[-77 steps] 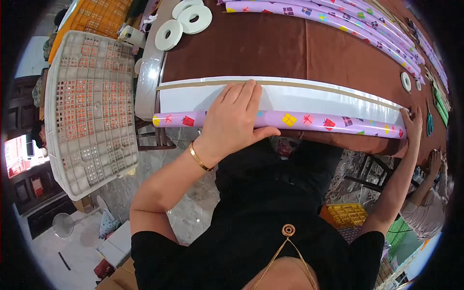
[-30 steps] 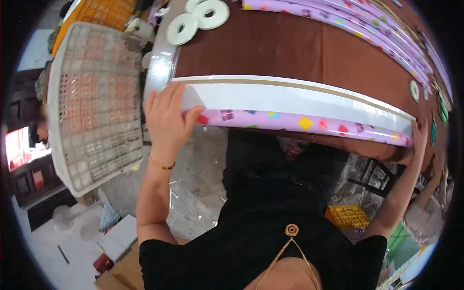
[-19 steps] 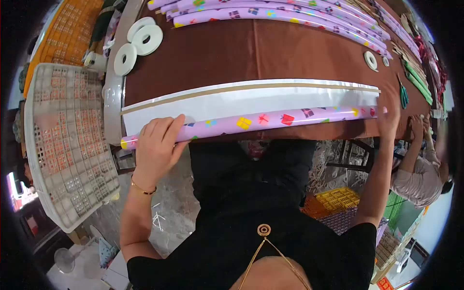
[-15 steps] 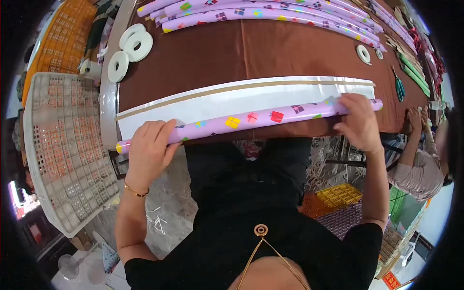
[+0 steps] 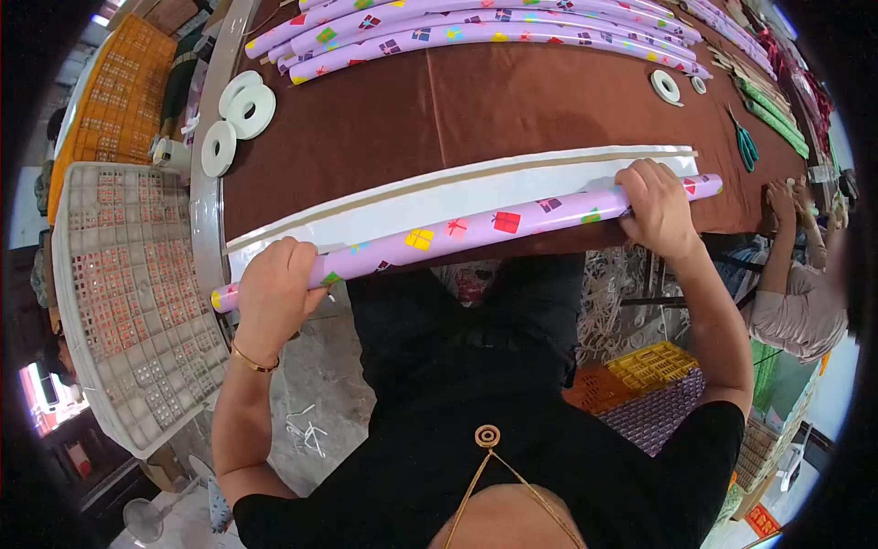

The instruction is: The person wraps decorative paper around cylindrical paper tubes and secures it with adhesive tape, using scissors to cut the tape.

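Note:
A long purple roll of gift-patterned paper (image 5: 476, 228) lies along the table's near edge. Its free part is spread flat beyond it, white side up, with a tan strip (image 5: 430, 182) along the far edge. Fingers wrapped over the roll, my left hand (image 5: 277, 291) grips it near its left end. Toward the other end my right hand (image 5: 660, 209) is closed round the roll, thumb on the near side. Both ends of the roll stick out past the hands.
Several purple rolls (image 5: 476, 35) lie across the table's far side. White tape rings (image 5: 250, 112) sit at left, another tape ring (image 5: 666, 87) and green-handled scissors (image 5: 746, 146) at right. A plastic crate (image 5: 137, 302) stands left. Another person's hands (image 5: 785, 201) rest at the right edge.
The white strip showing beyond the roll is narrower on the right. My right hand has gone from loosely open to closed round the roll. The left end of the roll sits slightly lower.

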Demonstrator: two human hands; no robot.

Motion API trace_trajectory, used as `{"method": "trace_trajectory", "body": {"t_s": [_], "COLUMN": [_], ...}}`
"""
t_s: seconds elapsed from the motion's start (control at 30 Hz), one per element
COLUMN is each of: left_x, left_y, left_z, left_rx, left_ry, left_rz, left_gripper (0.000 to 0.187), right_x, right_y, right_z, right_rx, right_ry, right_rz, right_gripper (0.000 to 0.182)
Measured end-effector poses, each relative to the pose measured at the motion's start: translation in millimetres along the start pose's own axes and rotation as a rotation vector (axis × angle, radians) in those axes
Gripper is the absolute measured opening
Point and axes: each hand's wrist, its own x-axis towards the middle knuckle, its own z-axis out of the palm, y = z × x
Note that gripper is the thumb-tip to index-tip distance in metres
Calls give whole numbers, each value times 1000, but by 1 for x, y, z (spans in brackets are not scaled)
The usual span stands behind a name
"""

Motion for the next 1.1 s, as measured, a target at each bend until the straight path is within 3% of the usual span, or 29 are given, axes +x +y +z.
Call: {"method": "trace_trajectory", "body": {"t_s": [0.1, 0.2, 0.3, 0.37, 0.5, 0.57, 0.6, 0.67, 0.77, 0.83, 0.87, 1.1], "left_x": [0, 1, 4, 8, 10, 12, 11, 9, 14, 17, 17, 19], "left_y": [1, -2, -4, -2, -3, -6, -8, -12, -9, -4, -4, -8], "left_z": [-4, -10, -13, -18, -20, -25, -26, -27, -30, -36, -37, -31], "left_rx": [37, 201, 210, -38, -127, 120, 122, 237, 55, -129, -129, 257], "left_ry": [24, 184, 170, 16, -48, 180, 178, 210, 92, -45, -46, 233], "left_rz": [-16, 7, 5, 25, 29, 56, 55, 36, 56, 32, 31, 4], "left_gripper": [42, 40, 38, 35, 32, 30, 30, 31, 28, 24, 24, 20], "right_x": [1, 6, 7, 7, 17, 17, 16, 16, 17, 19, 19, 22], "right_y": [5, 3, 4, 10, 7, 5, 4, 5, 10, 18, 16, 10], "right_z": [0, -8, -9, -7, -20, -22, -22, -21, -27, -29, -32, -35], "right_rx": [-32, 54, 112, -35, -101, -14, 70, 78, 57, -113, -112, -88], "right_ry": [12, -37, -76, 60, 71, -18, -109, -99, -130, 75, 74, 124], "right_rz": [-13, -19, -37, -43, -12, 2, 19, 21, 17, -62, -63, -23], "right_gripper": [35, 33, 32, 31, 28, 28, 27, 26, 27, 29, 29, 29]}}
